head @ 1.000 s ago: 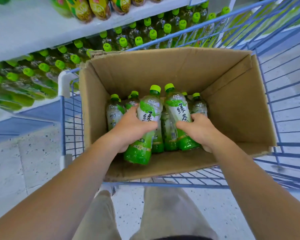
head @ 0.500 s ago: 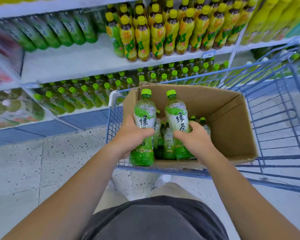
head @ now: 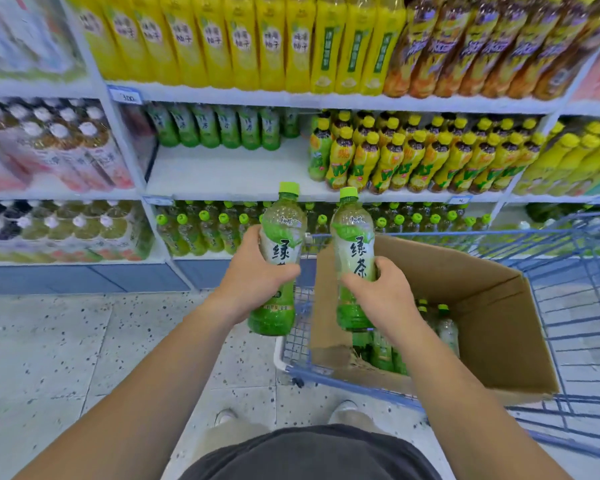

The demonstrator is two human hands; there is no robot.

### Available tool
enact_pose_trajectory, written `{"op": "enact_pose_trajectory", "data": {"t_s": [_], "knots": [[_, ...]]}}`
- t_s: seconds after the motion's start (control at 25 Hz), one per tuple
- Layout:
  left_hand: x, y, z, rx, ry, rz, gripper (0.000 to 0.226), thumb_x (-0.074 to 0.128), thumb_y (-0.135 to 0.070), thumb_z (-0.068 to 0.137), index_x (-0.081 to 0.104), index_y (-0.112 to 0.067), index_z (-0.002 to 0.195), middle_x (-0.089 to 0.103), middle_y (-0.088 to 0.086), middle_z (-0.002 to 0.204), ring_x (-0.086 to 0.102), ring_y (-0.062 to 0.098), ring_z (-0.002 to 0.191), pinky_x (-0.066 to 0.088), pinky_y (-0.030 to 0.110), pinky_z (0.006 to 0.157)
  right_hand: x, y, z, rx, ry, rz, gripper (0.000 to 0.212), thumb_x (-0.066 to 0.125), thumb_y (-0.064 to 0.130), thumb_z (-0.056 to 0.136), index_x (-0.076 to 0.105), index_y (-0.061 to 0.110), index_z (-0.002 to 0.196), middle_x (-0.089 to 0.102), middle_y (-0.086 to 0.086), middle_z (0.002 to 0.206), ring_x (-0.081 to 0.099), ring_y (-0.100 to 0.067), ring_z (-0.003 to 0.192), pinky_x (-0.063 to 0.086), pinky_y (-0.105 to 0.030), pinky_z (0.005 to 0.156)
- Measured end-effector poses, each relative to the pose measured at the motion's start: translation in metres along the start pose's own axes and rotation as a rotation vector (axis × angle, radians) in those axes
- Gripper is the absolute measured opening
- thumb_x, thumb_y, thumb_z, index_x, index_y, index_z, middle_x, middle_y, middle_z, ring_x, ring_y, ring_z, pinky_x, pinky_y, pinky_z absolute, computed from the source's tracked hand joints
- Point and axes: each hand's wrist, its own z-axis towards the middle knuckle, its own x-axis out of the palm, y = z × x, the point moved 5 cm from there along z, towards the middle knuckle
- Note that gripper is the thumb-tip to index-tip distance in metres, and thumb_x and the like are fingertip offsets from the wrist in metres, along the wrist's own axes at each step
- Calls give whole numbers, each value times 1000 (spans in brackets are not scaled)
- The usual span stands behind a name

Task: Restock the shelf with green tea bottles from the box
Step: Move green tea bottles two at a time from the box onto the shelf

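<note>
My left hand [head: 253, 275] grips one green tea bottle [head: 279, 237] upright, left of the cardboard box [head: 482, 306]. My right hand [head: 381, 292] grips a second green tea bottle [head: 354, 251] upright above the box's near-left corner. Both bottles are out of the box, at about the height of the lower shelf edge. Several more green tea bottles [head: 444, 323] stand in the box. On the middle shelf [head: 229, 174] a row of green tea bottles [head: 219, 128] stands at the back, with bare shelf in front of it.
The box sits in a blue wire cart [head: 575, 306] on my right. Yellow-capped bottles [head: 413, 154] fill the right half of the middle shelf. Green-capped bottles [head: 201, 230] fill the shelf below. Tall yellow bottles [head: 257, 39] line the top shelf. Speckled floor [head: 84, 341] spreads to the left.
Both hands have lifted their bottles up out of the box and carried them left toward the shelf. My view has risen from the box to the shelves.
</note>
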Motion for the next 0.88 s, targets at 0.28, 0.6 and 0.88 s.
{"op": "enact_pose_trajectory", "data": {"t_s": [0.28, 0.6, 0.88], "knots": [[-120, -15, 20, 83, -56, -8, 68, 81, -25, 61, 54, -34, 122, 69, -8, 103, 69, 0, 81, 52, 15, 61, 100, 88, 5, -61, -12, -37, 22, 71, 39, 80, 63, 31, 99, 70, 12, 86, 64, -1, 65, 46, -21, 48], [-192, -18, 90, 94, -130, -22, 57, 82, -25, 62, 55, -42, 109, 71, -15, 93, 70, 5, 80, 54, 19, 61, 163, 149, 62, -121, -3, -42, 21, 71, 38, 80, 63, 30, 97, 70, 8, 89, 66, -11, 76, 45, -29, 55], [-210, -25, 189, 90, -116, 52, 59, 83, -30, 62, 57, -44, 113, 71, -14, 96, 70, 1, 81, 53, 17, 62, 183, 174, 159, -101, -27, 26, 18, 70, 40, 83, 63, 28, 94, 68, 3, 84, 64, -15, 71, 42, -29, 52]]}}
